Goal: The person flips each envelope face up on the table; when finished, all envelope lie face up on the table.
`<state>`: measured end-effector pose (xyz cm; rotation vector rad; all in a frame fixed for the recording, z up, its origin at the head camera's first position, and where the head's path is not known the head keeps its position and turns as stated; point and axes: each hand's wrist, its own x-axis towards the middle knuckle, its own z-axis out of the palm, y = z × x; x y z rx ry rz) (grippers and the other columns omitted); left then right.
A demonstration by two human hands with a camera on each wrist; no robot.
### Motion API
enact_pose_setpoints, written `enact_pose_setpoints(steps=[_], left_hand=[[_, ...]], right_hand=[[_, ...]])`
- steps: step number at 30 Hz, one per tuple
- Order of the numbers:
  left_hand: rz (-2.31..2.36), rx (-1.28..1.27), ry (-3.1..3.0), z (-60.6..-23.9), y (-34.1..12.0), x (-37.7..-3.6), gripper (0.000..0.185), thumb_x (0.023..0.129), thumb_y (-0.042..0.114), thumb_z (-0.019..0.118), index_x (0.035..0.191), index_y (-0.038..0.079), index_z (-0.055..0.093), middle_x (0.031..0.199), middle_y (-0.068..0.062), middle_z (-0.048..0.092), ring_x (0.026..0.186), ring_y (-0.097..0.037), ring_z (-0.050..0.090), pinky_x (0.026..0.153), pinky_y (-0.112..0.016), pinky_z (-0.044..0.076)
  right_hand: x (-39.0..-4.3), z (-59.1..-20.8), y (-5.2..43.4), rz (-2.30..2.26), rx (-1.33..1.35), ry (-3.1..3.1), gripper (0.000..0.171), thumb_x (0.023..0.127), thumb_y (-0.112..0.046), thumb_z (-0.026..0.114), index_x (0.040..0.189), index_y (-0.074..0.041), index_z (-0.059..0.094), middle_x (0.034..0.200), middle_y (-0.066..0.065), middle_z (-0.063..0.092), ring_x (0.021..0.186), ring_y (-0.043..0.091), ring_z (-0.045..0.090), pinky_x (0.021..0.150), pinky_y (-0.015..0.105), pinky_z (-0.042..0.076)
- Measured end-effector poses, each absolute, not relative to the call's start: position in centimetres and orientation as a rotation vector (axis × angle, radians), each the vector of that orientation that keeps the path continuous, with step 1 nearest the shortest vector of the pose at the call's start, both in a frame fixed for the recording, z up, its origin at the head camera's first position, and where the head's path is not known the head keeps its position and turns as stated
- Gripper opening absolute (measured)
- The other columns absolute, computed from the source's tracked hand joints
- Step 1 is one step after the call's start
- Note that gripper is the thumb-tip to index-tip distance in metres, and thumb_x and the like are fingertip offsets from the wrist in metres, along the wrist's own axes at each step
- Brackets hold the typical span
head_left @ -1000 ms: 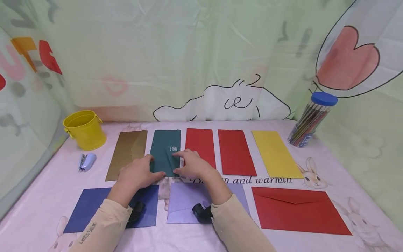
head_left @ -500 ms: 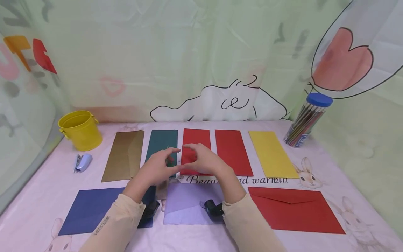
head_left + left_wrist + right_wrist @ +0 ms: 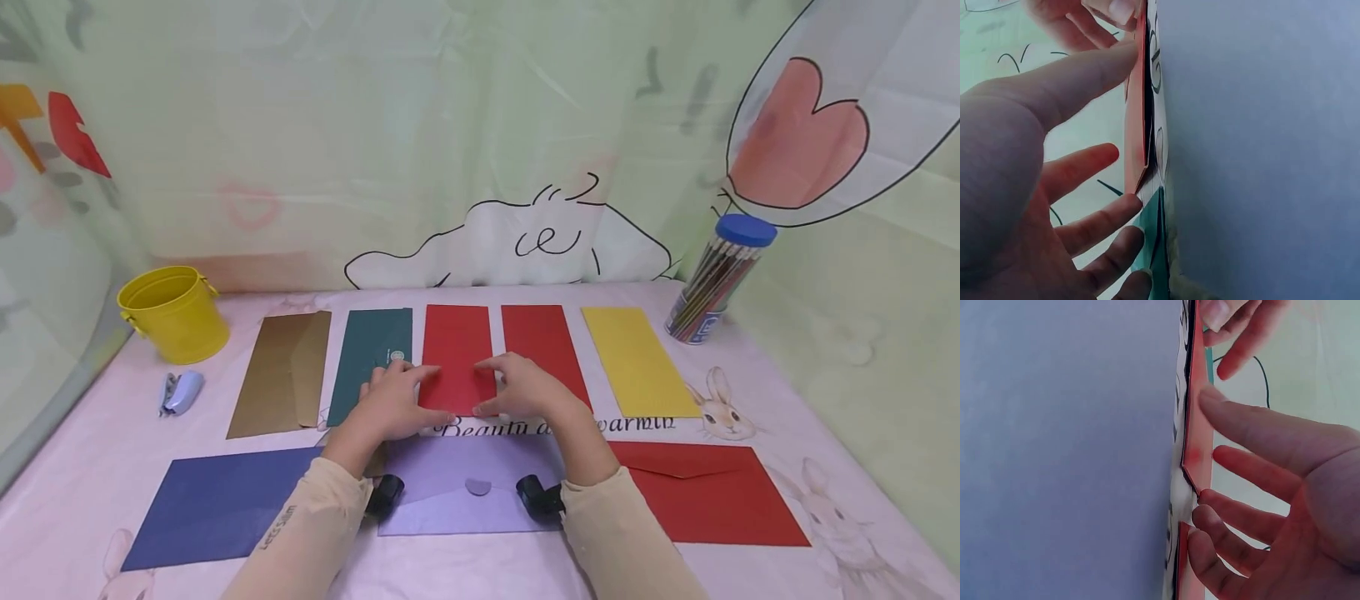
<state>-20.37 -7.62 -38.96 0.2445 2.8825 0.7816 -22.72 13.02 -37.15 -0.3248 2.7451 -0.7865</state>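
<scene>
Both hands are at a red envelope (image 3: 456,346), the middle one of the back row, which lies flat. My left hand (image 3: 390,406) is at its left edge, thumb and fingers spread apart, with its other fingers over the green envelope (image 3: 366,354). My right hand (image 3: 527,390) mirrors it on the right side, partly over a second red envelope (image 3: 542,342). In the left wrist view the thumb (image 3: 1079,78) reaches the red envelope's near end. The right wrist view shows the right thumb (image 3: 1241,419) against it, fingers loosely spread. Neither hand grips anything.
A brown envelope (image 3: 273,375) and a yellow one (image 3: 637,358) flank the back row. Nearer lie blue (image 3: 217,508), lilac (image 3: 465,508) and red (image 3: 727,508) envelopes. A yellow bucket (image 3: 176,317), a stapler (image 3: 180,393) and a pencil tub (image 3: 716,283) stand around them.
Both hands have lifted off the green envelope and moved right to the middle red envelope. The head view has turned slightly right. The envelopes stay in place.
</scene>
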Motion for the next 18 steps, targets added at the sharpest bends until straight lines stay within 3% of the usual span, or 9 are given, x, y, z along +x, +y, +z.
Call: enact_pose_setpoints(steps=[6,18], left_hand=[[0.711,0.243,2.908,-39.32,-7.57,-20.33,0.086,0.072,0.047,0.086,0.148,0.021,0.054,0.135,-0.010,0.048,0.123,-0.032,0.040,0.093,-0.051,0.040],[0.506,0.294,2.993,-39.12,-7.05,-19.89,0.074,0.078,0.051,0.082,0.142,0.022,0.061,0.135,-0.012,0.052,0.122,-0.034,0.044,0.096,-0.052,0.038]], right_hand=[[-22.55,-37.20,13.02,-0.762,-0.275,2.749,0.071,0.075,-0.024,0.090,0.140,-0.018,0.062,0.142,0.012,0.049,0.132,0.034,0.044,0.088,0.051,0.054],[-22.62,-37.20,13.30,-0.745,-0.286,2.744,0.072,0.074,-0.024,0.090,0.139,-0.016,0.062,0.143,0.013,0.047,0.131,0.035,0.044,0.086,0.049,0.055]])
